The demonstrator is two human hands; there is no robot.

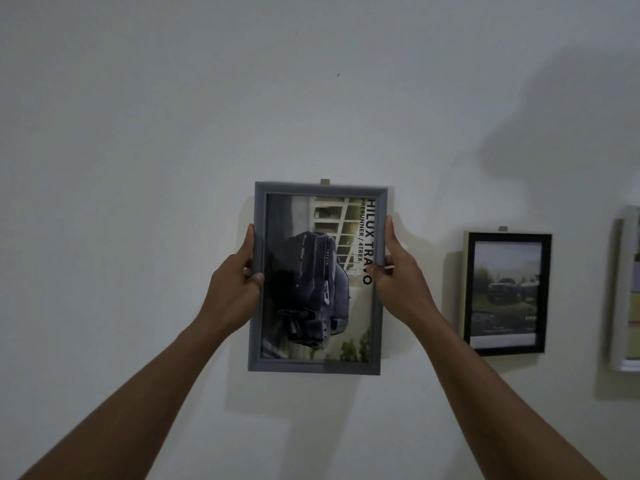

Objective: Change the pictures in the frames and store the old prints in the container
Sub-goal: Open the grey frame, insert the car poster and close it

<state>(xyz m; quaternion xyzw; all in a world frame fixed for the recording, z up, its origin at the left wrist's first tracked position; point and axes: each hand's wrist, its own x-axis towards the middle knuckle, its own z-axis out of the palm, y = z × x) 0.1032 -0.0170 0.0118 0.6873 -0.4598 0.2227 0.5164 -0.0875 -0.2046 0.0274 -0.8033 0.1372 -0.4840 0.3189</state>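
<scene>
Against the white wall (pixel 138 168), at the middle of the head view, a grey picture frame (pixel 317 367) stood upright with its long axis vertical, held between two bare hands. The left hand (pixel 233 285) was clamped on the frame's left edge, thumb over the front moulding and fingers behind; the right hand (pixel 398 275) was clamped on the right edge at about the same height, so the grip was level and roughly above the frame's middle. Both hands were equally near, one on each long side. The print (pixel 311 271) inside showed a dark pickup truck and lay turned sideways, its lettering running down the right side. A small hanger tab (pixel 325 182) showed just above the top rail, and the frame appeared to be flat against or just off the wall; which of the two could not be told. To the right, well apart, a black frame (pixel 507 294) with another truck picture hung on the wall, and a pale frame (pixel 623 292) was cut off at the picture's edge. No container was in view. Judged from this, the step was either lifting the grey frame off its hanger or setting it on, and either move would run straight along the long axis, up or down past the tab.
</scene>
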